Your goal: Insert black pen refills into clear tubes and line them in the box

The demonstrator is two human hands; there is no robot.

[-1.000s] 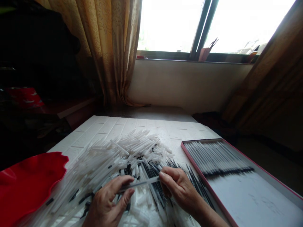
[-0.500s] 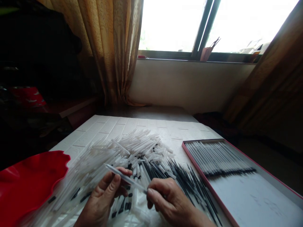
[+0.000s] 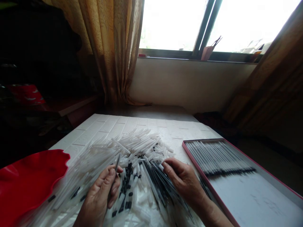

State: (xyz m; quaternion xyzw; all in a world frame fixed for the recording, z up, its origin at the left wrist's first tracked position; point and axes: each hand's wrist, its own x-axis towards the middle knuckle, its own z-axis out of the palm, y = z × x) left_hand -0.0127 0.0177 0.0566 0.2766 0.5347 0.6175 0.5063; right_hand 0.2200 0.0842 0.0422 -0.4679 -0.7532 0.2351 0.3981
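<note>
My left hand [image 3: 103, 192] is closed on a thin, dark-looking tube [image 3: 117, 162] that stands steeply between thumb and fingers. To the right, my right hand [image 3: 183, 178] pinches a small whitish piece [image 3: 161, 166] at its fingertips, above the black thin rods [image 3: 158, 178]. Behind and left of my hands lies a large heap of translucent white tubes [image 3: 139, 142]. Between the hands are short white pieces and small black parts [image 3: 127, 179].
An open red-edged box [image 3: 255, 195] at the right holds a row of clear tubes with black ends [image 3: 213, 154]. A red wavy-rimmed bowl [image 3: 30, 176] sits at the left. Curtains and a window are behind the white table [image 3: 184, 126].
My right hand has moved right and up, away from the left hand, and let go of the tube. The tube in my left hand has swung from slanting to nearly upright.
</note>
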